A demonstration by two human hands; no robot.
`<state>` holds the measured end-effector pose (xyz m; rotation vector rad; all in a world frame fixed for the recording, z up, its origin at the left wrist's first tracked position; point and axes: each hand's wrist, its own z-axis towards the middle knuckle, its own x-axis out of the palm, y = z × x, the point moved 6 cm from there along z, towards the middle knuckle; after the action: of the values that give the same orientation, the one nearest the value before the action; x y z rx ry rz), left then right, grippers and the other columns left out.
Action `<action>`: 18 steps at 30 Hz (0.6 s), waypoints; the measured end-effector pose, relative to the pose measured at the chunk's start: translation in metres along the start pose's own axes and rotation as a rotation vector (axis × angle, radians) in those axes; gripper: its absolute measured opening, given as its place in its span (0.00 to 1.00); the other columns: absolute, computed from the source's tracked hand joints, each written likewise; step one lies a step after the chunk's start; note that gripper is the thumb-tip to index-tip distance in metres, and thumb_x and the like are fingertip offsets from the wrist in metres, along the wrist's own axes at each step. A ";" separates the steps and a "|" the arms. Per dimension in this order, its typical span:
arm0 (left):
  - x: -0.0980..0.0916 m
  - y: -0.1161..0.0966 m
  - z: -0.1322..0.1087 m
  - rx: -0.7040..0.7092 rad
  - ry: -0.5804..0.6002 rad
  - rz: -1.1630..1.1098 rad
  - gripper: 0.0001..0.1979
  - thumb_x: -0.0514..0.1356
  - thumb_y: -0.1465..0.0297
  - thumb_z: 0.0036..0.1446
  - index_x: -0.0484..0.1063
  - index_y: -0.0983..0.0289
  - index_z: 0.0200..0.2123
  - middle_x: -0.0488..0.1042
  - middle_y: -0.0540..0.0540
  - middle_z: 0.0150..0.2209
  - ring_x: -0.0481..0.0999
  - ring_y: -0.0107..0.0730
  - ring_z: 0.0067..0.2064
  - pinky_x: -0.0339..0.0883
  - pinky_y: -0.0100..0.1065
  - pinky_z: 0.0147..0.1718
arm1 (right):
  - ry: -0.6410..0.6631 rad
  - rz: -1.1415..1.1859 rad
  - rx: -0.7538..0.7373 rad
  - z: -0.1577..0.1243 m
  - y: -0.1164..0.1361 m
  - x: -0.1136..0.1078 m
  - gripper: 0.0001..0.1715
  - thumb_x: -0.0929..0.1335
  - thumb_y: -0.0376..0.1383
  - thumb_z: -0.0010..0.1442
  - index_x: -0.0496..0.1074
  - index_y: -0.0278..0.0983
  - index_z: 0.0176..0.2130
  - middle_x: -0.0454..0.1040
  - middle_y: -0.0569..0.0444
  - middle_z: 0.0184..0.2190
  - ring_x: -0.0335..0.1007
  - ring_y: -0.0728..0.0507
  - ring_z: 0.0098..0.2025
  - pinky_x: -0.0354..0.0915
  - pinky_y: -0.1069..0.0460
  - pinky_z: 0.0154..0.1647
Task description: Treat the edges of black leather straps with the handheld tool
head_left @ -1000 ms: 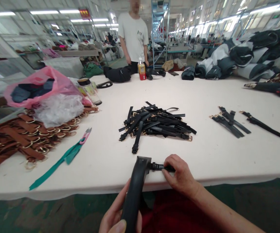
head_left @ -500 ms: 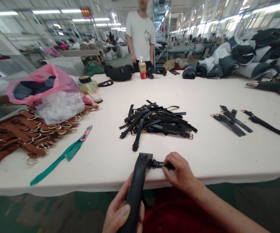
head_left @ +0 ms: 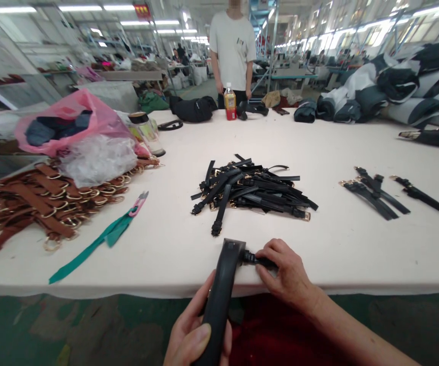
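My left hand (head_left: 194,333) is wrapped round a black hand-held tool (head_left: 221,300) shaped like a hair clipper, its wide flat head pointing up at the table's front edge. Thumb and fingers of my right hand (head_left: 288,269) pinch a short black buckle strap (head_left: 250,257). One end of that strap lies against or just behind the right side of the tool's head; the contact itself is hidden. Beyond both hands lies a pile of black buckle straps (head_left: 253,188) with gold-coloured buckles. Several similar straps (head_left: 375,193) lie apart on the right.
Brown straps with metal rings (head_left: 40,203) are heaped at left, beside a pink plastic bag (head_left: 86,114). Pink-handled snips (head_left: 139,204) with a green cloth strip lie nearer. A bottle (head_left: 229,104) stands at the far edge; a person (head_left: 232,51) stands behind it. Dark rolls (head_left: 398,84) are stacked right.
The whole scene has shifted slightly to the right in view as the head turned. Both hands keep their grips, and the strap stays at the tool's head.
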<state>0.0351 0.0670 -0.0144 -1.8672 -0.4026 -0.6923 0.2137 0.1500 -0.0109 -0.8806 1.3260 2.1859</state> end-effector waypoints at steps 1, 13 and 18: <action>0.000 0.000 0.001 0.007 0.011 -0.003 0.42 0.57 0.61 0.58 0.34 0.59 0.66 0.78 0.54 0.22 0.70 0.28 0.11 0.52 0.23 0.09 | 0.003 -0.007 0.002 0.001 0.000 0.000 0.08 0.68 0.32 0.54 0.72 0.40 0.37 0.68 0.52 0.32 0.63 0.43 0.36 0.62 0.49 0.37; -0.005 -0.002 -0.003 0.016 0.020 -0.001 0.35 0.57 0.60 0.57 0.47 0.59 0.65 0.78 0.55 0.24 0.71 0.25 0.14 0.60 0.24 0.14 | 0.003 0.003 -0.050 0.011 0.006 0.010 0.06 0.66 0.30 0.58 0.71 0.39 0.30 0.70 0.53 0.29 0.64 0.45 0.35 0.60 0.50 0.36; -0.002 -0.004 -0.007 0.033 0.024 0.007 0.34 0.56 0.60 0.59 0.46 0.54 0.65 0.78 0.55 0.24 0.71 0.27 0.12 0.58 0.24 0.11 | 0.010 0.051 0.024 0.013 -0.004 0.009 0.07 0.65 0.31 0.60 0.68 0.39 0.29 0.68 0.54 0.29 0.64 0.46 0.34 0.61 0.51 0.35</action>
<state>0.0295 0.0624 -0.0114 -1.8262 -0.3890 -0.6988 0.2063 0.1637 -0.0159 -0.8584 1.3908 2.2021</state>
